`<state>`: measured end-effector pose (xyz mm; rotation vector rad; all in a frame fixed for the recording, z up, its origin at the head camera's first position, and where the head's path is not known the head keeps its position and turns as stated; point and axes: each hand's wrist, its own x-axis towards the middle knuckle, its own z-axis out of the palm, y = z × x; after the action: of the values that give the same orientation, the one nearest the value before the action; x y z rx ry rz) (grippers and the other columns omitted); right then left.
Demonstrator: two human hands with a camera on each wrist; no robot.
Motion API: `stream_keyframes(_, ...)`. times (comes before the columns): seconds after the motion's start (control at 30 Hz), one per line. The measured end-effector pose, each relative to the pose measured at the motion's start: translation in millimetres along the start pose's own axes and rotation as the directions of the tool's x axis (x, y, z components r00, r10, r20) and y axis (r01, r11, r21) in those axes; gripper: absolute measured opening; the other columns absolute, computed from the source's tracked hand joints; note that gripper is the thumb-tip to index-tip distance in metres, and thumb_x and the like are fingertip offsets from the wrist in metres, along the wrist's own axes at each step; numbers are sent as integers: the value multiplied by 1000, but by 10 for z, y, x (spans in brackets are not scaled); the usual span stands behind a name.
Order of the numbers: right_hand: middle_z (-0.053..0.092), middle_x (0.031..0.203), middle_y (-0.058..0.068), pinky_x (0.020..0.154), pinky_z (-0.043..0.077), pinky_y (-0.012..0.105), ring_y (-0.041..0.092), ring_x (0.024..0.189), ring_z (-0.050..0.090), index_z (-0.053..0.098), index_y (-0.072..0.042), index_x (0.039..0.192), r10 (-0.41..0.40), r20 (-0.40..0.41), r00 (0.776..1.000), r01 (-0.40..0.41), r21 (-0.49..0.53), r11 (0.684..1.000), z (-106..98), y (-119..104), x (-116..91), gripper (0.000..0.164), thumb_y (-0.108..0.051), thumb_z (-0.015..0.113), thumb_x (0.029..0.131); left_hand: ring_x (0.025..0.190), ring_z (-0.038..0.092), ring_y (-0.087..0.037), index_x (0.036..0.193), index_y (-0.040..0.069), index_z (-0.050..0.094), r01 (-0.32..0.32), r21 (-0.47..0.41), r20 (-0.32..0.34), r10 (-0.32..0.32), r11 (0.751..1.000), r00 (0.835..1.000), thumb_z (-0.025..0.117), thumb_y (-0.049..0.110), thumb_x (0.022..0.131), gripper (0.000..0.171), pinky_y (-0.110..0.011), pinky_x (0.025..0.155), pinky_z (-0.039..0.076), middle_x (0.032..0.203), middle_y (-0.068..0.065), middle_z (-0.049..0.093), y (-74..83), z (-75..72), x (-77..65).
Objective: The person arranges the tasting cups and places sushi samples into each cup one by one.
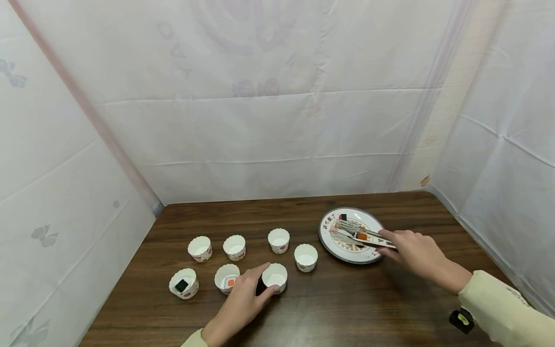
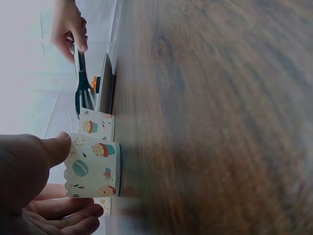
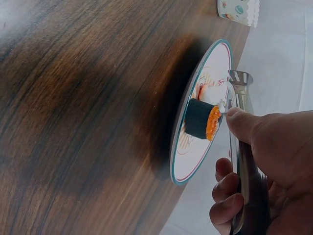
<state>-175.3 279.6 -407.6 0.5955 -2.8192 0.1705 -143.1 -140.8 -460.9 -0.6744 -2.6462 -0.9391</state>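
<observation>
My left hand holds a white paper baking cup at its side, thumb on the near side and fingers on the far side. Cupcake prints show on this cup in the left wrist view. My right hand grips metal serving tongs above a round white plate. A sushi roll, dark-wrapped with orange roe on top, lies on the plate just under the tongs. Another small pink and black piece sits at the plate's far side. The tongs' slotted tip extends past the roll.
Several more baking cups stand at the left and middle, including one beside the plate. A black piece lies in the nearest left cup, an orange-and-white piece in another. A small black object is by the right sleeve. White curtains surround the wooden table.
</observation>
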Motion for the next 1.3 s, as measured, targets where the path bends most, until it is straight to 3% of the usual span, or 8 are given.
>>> stream_keyframes(0.47, 74, 94, 13, 44, 47, 46, 32, 73, 70, 71, -8, 120, 74, 54, 996, -74, -2, 997, -38, -44, -6, 42, -31, 83, 87, 111, 70, -28, 127, -5, 65, 7, -5, 4, -7, 1000, 1000, 86, 20, 85, 53, -46, 91, 57, 120, -17, 72, -6, 0, 15)
stream_keyframes(0.83, 61, 68, 1, 36, 38, 40, 22, 48, 53, 66, -11, 98, 50, 0, 999, -50, -73, 996, -14, -96, -7, 27, -26, 85, 86, 107, 71, -27, 125, -6, 67, -6, 2, -2, 6, 1000, 1000, 85, 20, 85, 51, -45, 89, 58, 117, -17, 73, 3, -13, 21)
stream_keyframes(1.03, 65, 71, 3, 37, 38, 39, 22, 52, 58, 73, -11, 107, 106, 47, 993, -106, 7, 994, 6, -16, -25, 25, -25, 82, 88, 109, 70, -27, 125, -6, 66, -6, 3, 13, 6, 1000, 1000, 84, 21, 87, 50, -45, 90, 57, 118, -17, 73, 2, -11, 28)
stream_keyframes(1.3, 68, 74, 4, 38, 37, 37, 18, 52, 56, 76, -12, 109, 93, 25, 995, -93, 24, 995, 22, 18, -15, 24, -23, 82, 88, 109, 70, -27, 126, -6, 66, 9, -2, 22, -9, 1000, 1000, 84, 20, 87, 50, -45, 90, 58, 118, -17, 73, 8, -18, 28)
